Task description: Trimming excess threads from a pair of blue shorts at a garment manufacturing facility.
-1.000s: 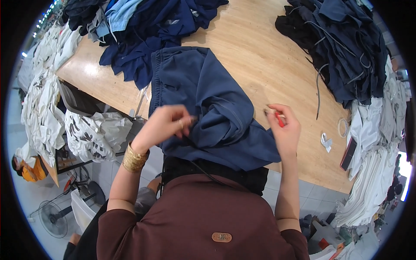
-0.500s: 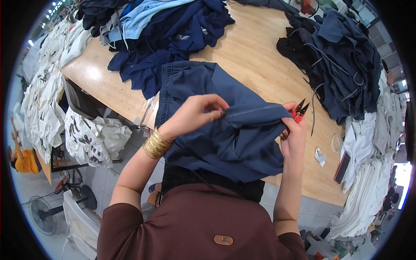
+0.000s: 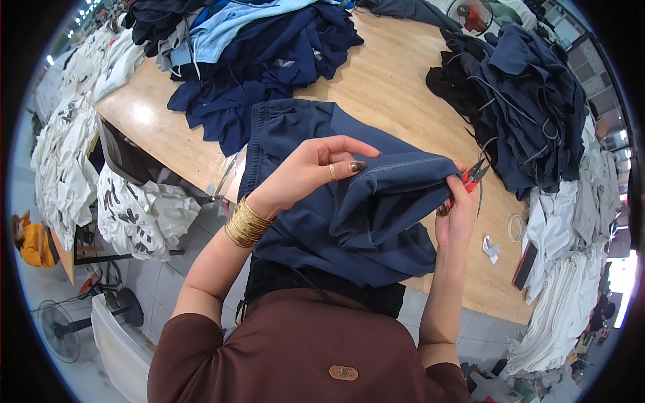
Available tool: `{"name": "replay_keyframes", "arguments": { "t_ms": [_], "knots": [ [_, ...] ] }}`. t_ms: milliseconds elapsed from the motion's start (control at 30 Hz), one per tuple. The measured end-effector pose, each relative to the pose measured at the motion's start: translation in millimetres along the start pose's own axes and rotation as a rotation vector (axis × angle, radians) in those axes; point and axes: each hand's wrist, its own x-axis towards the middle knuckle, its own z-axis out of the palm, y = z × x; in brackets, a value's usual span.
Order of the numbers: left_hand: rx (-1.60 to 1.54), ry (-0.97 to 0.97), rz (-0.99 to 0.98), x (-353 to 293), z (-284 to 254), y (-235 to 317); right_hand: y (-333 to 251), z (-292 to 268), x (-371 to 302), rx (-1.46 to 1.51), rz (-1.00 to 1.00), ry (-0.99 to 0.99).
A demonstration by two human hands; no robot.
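Note:
Dark blue elastic-waist pants (image 3: 302, 221) lie partly on the table and partly over my lap, with the ribbed waistband at the left. My left hand (image 3: 322, 164), with gold bangles at the wrist, pinches the cloth beside a pale-stitched seam between thumb and index finger. At the other end of that seam, my right hand (image 3: 459, 208) grips the leg's edge and lifts it, so the leg opening gapes toward me. Red-handled thread snips (image 3: 476, 176) are also held in my right hand, their dark blades pointing up and away from the cloth.
Navy and light blue garments (image 3: 269, 60) are heaped at the far left of the wooden table (image 3: 396, 60). Another dark blue pile (image 3: 531, 107) stands at the far right. White cloth stacks (image 3: 554, 309) line the right edge, near a tape roll (image 3: 516, 228). A fan (image 3: 60, 329) stands lower left.
My right hand has shifted slightly right and raised the leg edge, opening it wider. My left fingers have moved a little right along the seam, thumb now showing on top.

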Motion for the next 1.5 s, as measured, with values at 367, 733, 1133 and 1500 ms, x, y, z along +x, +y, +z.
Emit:
{"name": "replay_keyframes", "arguments": {
  "t_ms": [367,733,1133,1500],
  "knots": [
    [0.12,0.649,0.461,20,-77,2,-10,-48,0,-0.96,-0.234,-0.048],
    [0.687,0.16,0.127,11,3,-63,32,-88,-27,-1.218,-0.099,-0.136],
    [0.142,-0.062,-0.062,28,26,-21,-14,-6,-9,-0.448,0.181,-0.5],
    [0.629,0.098,-0.215,-33,-18,-51,-1,-126,-19,-0.838,0.23,-0.186]
  ]
}}
